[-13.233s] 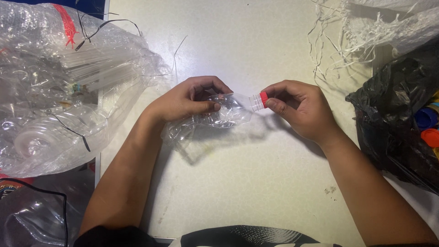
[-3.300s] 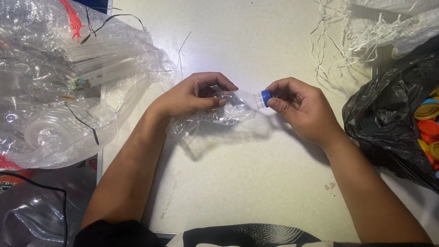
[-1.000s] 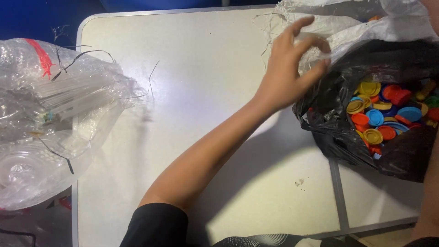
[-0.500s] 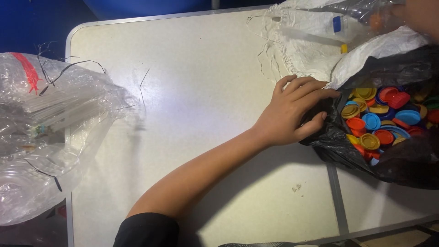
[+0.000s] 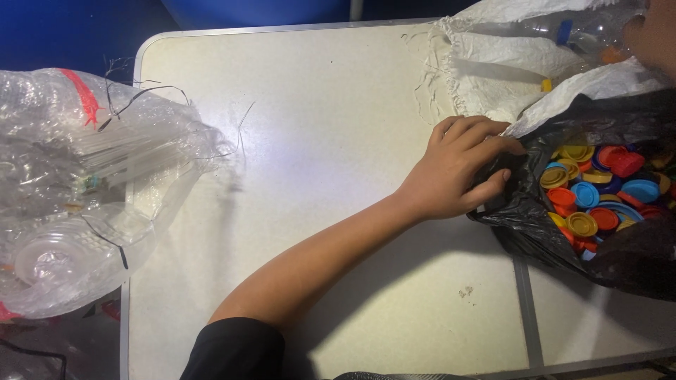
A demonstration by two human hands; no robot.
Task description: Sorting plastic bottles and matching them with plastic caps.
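Observation:
My left hand (image 5: 454, 169) reaches across the white table (image 5: 317, 127) and pinches the near rim of a black plastic bag (image 5: 521, 232), thumb under the fold and fingers on top. The bag lies open and holds several bottle caps (image 5: 591, 197) in red, blue, yellow and orange. Only a bit of my right hand (image 5: 655, 35) shows at the top right corner, close to a clear bottle with a blue cap (image 5: 563, 32). Its grip is cut off by the frame edge.
A white woven sack (image 5: 493, 63) with frayed threads lies behind the black bag, with bottles in it. A large clear plastic bag (image 5: 84, 183) of crushed clear bottles covers the table's left edge. A seam (image 5: 524, 302) divides the table at the right.
My left hand came down from above the white sack onto the black bag and now grips its rim. The crushed bottle held earlier is gone from my hands.

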